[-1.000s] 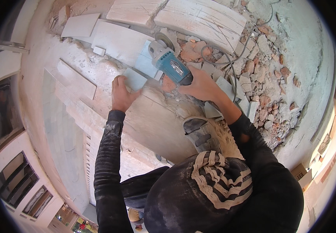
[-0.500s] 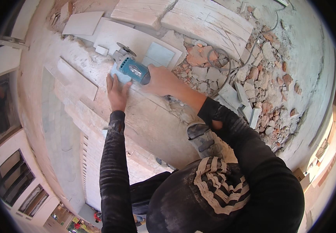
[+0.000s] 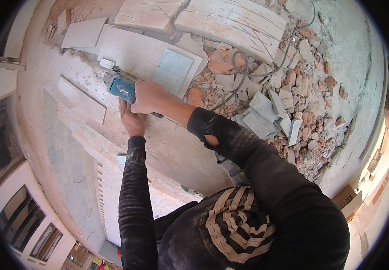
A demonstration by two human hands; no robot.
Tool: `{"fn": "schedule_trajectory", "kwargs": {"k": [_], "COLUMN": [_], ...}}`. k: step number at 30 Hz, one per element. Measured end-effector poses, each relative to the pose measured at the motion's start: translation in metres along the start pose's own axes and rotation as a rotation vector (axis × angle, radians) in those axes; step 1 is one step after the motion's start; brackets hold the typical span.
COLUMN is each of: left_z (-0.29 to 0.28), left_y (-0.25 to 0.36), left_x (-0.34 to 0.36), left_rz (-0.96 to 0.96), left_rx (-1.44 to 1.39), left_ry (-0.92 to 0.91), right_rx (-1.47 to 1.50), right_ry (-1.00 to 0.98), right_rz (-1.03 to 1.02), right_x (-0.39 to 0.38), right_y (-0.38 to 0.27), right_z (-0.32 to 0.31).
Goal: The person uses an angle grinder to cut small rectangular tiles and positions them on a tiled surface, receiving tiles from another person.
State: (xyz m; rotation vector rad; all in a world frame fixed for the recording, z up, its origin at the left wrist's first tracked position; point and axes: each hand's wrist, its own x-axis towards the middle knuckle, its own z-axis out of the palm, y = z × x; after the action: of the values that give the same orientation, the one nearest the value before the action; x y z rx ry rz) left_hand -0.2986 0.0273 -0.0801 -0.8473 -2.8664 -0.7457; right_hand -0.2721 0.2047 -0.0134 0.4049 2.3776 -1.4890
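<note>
My right hand (image 3: 151, 96) is wrapped round the rear of a teal angle grinder (image 3: 121, 88), whose grey head points to the far left. Just below the tool is my left hand (image 3: 133, 122), fingers curled in and partly hidden by the grinder and my right hand. What those fingers hold cannot be made out. Beyond the grinder a large pale slab (image 3: 129, 48) lies flat, with a light blue tile (image 3: 173, 66) on it that bears a line across. A small white block (image 3: 107, 63) sits close to the grinder head.
Broken brick and concrete rubble (image 3: 309, 85) spreads to the right, with loose tile offcuts (image 3: 262, 110) among it. A grey cable (image 3: 289, 51) loops over the rubble. Thick scored slabs (image 3: 230, 24) lie at the far side. A long thin board (image 3: 82, 99) rests at the left.
The grinder has moved left and a little nearer with my right hand, and its disc has tilted out of plain sight. My left hand has gone from fingers spread on a light blue piece to curled.
</note>
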Motion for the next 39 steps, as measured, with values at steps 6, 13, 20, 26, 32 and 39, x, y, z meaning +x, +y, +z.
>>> {"fn": "schedule_trajectory", "kwargs": {"k": [6, 13, 20, 26, 32, 39], "left_z": [0.007, 0.007, 0.004, 0.005, 0.002, 0.003], "left_y": [0.004, -0.004, 0.004, 0.001, 0.004, 0.005], "left_x": [-0.005, -0.009, -0.005, -0.003, -0.003, -0.005], "left_rz": [-0.032, -0.113, -0.055, -0.009, 0.011, -0.018], "left_rx": [-0.055, -0.069, -0.053, -0.014, 0.03, 0.044], "left_ry": [0.1, -0.024, 0.03, 0.046, 0.01, 0.0], "right_rx": [-0.016, -0.05, -0.072, -0.066, -0.061, -0.026], "right_ry": [-0.024, -0.066, -0.031, -0.034, -0.042, -0.03], "right_rz": [-0.019, -0.031, -0.018, -0.019, -0.021, -0.016], "right_x": [0.004, 0.007, 0.009, 0.008, 0.0, -0.016], "right_y": [-0.004, -0.007, -0.008, -0.006, -0.003, 0.004], "right_z": [0.004, 0.004, 0.004, 0.004, 0.002, -0.001]}}
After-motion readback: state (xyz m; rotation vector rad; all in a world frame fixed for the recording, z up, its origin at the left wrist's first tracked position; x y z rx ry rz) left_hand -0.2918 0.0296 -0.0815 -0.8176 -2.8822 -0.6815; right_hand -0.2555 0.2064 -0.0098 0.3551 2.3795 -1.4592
